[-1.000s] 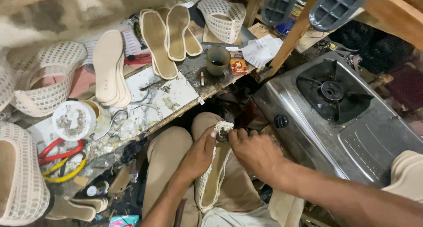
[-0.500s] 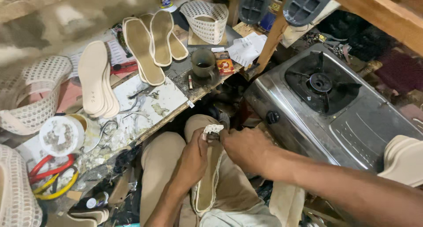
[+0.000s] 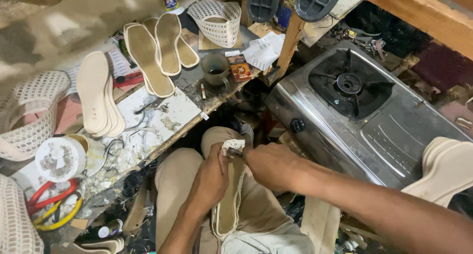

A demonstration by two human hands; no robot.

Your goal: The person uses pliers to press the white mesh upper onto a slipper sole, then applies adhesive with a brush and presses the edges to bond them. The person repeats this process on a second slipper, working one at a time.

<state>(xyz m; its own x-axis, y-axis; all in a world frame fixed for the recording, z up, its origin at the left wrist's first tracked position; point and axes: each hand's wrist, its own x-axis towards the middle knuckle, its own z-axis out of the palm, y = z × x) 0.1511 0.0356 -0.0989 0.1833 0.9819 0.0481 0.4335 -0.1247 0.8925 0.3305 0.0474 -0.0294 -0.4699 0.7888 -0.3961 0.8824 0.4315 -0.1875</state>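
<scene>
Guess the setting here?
Likely a small shoemaking workshop. Insoles lie in rows on a cluttered bench, white mesh uppers sit beside them, and both hands, left and right, work a sole on the lap.

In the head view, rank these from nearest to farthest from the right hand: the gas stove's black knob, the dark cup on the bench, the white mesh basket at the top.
From the right hand:
1. Black knob, just above it, on the stove's front.
2. Dark cup, up and left on the bench.
3. White mesh basket, at the top, behind the cup.
</scene>
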